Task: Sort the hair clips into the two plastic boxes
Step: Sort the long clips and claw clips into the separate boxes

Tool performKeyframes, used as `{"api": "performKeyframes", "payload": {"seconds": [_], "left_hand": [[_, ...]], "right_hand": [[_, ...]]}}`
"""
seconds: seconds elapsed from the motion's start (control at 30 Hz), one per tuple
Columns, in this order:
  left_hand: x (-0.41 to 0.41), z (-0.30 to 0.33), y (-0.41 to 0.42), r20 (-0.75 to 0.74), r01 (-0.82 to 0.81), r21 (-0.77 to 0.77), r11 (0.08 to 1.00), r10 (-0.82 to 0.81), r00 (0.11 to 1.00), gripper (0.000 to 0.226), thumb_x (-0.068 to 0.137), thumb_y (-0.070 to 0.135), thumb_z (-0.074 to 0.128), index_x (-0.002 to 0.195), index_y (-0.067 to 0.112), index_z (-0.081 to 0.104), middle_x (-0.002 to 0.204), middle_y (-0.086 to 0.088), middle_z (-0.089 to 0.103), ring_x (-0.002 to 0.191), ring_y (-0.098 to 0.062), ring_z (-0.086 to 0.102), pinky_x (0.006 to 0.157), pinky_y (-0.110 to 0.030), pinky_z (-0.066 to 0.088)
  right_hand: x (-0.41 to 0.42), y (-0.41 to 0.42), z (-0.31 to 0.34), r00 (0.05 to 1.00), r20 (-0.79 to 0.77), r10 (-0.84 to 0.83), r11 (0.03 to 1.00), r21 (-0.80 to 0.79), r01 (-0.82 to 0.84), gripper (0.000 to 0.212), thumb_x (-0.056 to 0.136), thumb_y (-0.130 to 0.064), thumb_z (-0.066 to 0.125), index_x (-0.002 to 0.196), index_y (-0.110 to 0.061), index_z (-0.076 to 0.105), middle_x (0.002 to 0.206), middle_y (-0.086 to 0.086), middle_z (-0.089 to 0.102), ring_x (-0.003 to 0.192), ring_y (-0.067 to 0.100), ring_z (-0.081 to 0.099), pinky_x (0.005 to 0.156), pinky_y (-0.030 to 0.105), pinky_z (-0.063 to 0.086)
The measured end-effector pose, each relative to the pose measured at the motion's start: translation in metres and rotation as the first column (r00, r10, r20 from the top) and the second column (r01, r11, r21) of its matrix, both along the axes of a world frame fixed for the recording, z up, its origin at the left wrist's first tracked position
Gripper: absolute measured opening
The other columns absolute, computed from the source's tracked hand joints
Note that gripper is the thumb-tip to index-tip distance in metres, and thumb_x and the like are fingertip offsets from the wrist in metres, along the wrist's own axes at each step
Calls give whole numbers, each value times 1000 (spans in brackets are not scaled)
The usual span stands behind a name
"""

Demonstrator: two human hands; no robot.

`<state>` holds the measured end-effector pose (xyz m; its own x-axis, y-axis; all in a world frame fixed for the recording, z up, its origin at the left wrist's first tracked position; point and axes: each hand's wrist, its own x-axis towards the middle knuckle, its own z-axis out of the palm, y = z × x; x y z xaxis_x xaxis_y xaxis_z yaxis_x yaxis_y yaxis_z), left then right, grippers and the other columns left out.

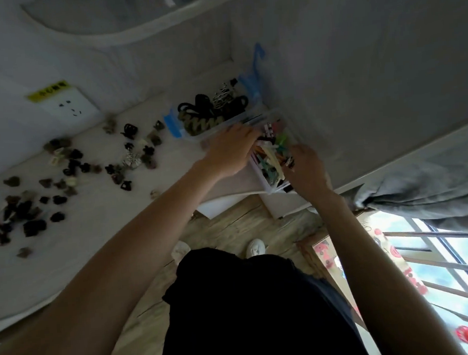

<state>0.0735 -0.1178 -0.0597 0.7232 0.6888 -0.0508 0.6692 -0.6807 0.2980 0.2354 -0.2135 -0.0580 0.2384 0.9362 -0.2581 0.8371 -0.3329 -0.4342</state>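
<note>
Both hands in near box (pixel 268 187) of bright clips (pixel 270 158), left hand (pixel 229 152) at 9 o'clock, right hand (pixel 305 169) at 3, finger grip unclear, dark clips (pixel 68 166) scattered on table (pixel 98 228) at 9.

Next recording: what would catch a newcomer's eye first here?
Both hands, left hand and right hand, meet over the clear box of colourful clips at the table's right end. Left of them, dark small clips lie scattered across the white table. Behind, a second box holds large dark clips.

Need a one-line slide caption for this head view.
Both hands, left and right, reach into the box of colourful clips; dark clips lie scattered on the table.
</note>
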Motion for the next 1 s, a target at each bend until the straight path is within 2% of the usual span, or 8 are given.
{"api": "performKeyframes", "payload": {"seconds": [0.17, 0.23, 0.33, 0.43, 0.6, 0.7, 0.8, 1.0], "left_hand": [[20, -15, 21, -134, 259, -23, 966, -259, 956, 36, 91, 27, 55, 126, 25, 53, 140, 3, 46, 135, -20, 32, 115, -42, 16], [21, -15, 24, -93, 260, -99, 961, -269, 959, 44, 85, 26, 64, 127, 25, 53, 138, 4, 48, 132, -19, 37, 113, -39, 21], [14, -11, 23, 11, 190, -143, 971, -191, 982, 39, 84, 20, 63, 123, 24, 57, 132, 2, 55, 122, -19, 47, 103, -38, 38], [-6, 1, 11, 128, 72, -93, 993, -60, 990, 28, 92, 20, 51, 119, 20, 60, 120, -1, 62, 110, -19, 56, 91, -37, 46], [-87, 7, -21, 418, -226, -62, 972, 231, 879, 28, 94, 31, 43, 112, 21, 63, 100, 3, 71, 85, -9, 66, 73, -27, 54], [-159, -1, -46, 474, -459, -112, 881, 453, 755, 26, 92, 32, 46, 104, 22, 66, 89, 8, 72, 74, -4, 63, 68, -25, 55], [-242, -12, -70, 407, -664, -143, 734, 656, 636, 30, 89, 39, 41, 99, 25, 66, 86, 7, 72, 73, -5, 64, 66, -22, 52], [-400, -35, -108, 210, -886, -276, 372, 923, 322, 24, 90, 23, 55, 114, 20, 61, 110, -2, 65, 101, -20, 60, 87, -31, 45]], "right_hand": [[3, -14, -5, 996, 70, 55, 998, 41, -57, 36, 91, -21, 52, 125, -9, 51, 127, 13, 55, 120, 29, 46, 98, 37, 39], [3, -17, -6, 995, 84, 59, 997, 41, -62, 34, 93, -25, 49, 124, -10, 53, 126, 13, 56, 120, 30, 47, 98, 37, 38], [5, -16, -7, 990, 121, 78, 997, 4, -79, 34, 94, -27, 47, 123, -11, 53, 122, 16, 58, 118, 31, 48, 97, 38, 40], [-1, -13, 4, 989, 130, 73, 991, 99, -87, 29, 94, -25, 47, 118, -11, 57, 114, 16, 62, 111, 32, 52, 92, 39, 43], [-51, -1, 29, 977, -10, 212, 943, 265, -202, 28, 92, -21, 47, 114, -10, 58, 112, 17, 64, 100, 34, 59, 83, 41, 50], [-112, 12, 23, 926, -130, 353, 907, 292, -305, 28, 90, -19, 48, 114, -10, 60, 113, 12, 65, 103, 30, 59, 88, 40, 49], [-190, 26, 10, 839, -180, 514, 850, 241, -469, 27, 92, -16, 49, 117, -15, 59, 116, 5, 63, 107, 23, 55, 91, 38, 46], [-338, 48, -22, 628, -179, 757, 650, 111, -752, 35, 93, -18, 46, 128, -17, 49, 133, 6, 48, 121, 24, 43, 96, 37, 42]]}}
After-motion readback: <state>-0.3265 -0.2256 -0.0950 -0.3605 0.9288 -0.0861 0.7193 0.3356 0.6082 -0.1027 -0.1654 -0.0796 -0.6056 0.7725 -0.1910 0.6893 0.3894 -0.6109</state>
